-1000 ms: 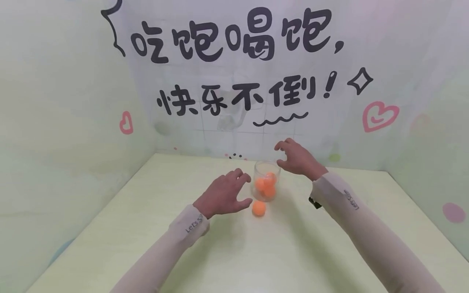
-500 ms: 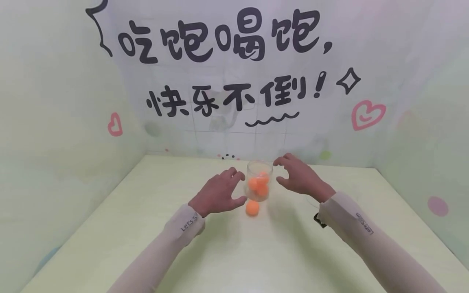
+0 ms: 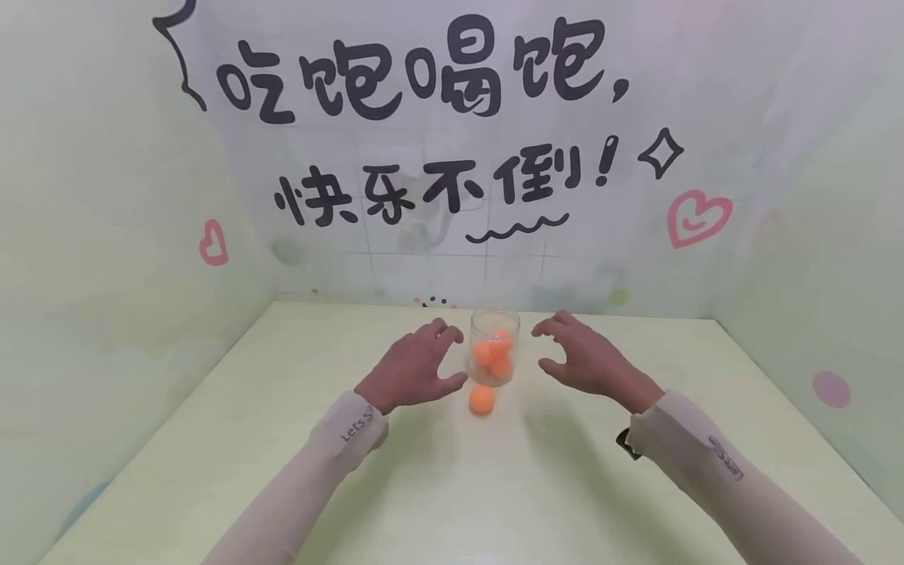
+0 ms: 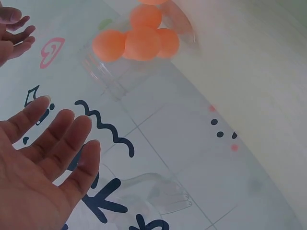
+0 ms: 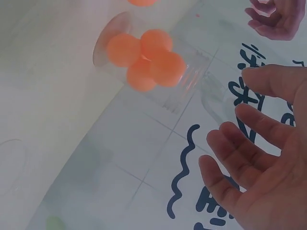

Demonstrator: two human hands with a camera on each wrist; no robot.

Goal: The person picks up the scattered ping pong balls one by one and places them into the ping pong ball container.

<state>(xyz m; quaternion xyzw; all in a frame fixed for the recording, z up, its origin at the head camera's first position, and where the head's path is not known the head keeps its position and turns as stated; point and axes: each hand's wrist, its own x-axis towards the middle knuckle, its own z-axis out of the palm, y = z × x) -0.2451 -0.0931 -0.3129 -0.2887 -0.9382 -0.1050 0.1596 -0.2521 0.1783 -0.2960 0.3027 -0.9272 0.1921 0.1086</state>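
Observation:
A clear jar [image 3: 494, 322] stands near the back of the table, with several orange balls [image 3: 501, 365] inside. One more orange ball [image 3: 482, 400] lies on the table just in front of it. My left hand [image 3: 417, 365] hovers to the left of the jar, fingers loosely bent, touching nothing. To the right of the jar, my right hand [image 3: 589, 357] hangs with relaxed fingers and holds nothing. Both wrist views show the jar and its balls [image 4: 144, 43] [image 5: 146, 60] apart from the fingers.
The pale table [image 3: 466, 486] meets a white back wall [image 3: 438, 271] with dark lettering close behind the jar. Side walls [image 3: 127, 259] stand at left and right. A dark strap [image 3: 627, 443] shows under the right cuff.
My right hand has come away from beside the jar's rim, lower and toward me. The left hand stays beside the jar. The view has turned slightly right.

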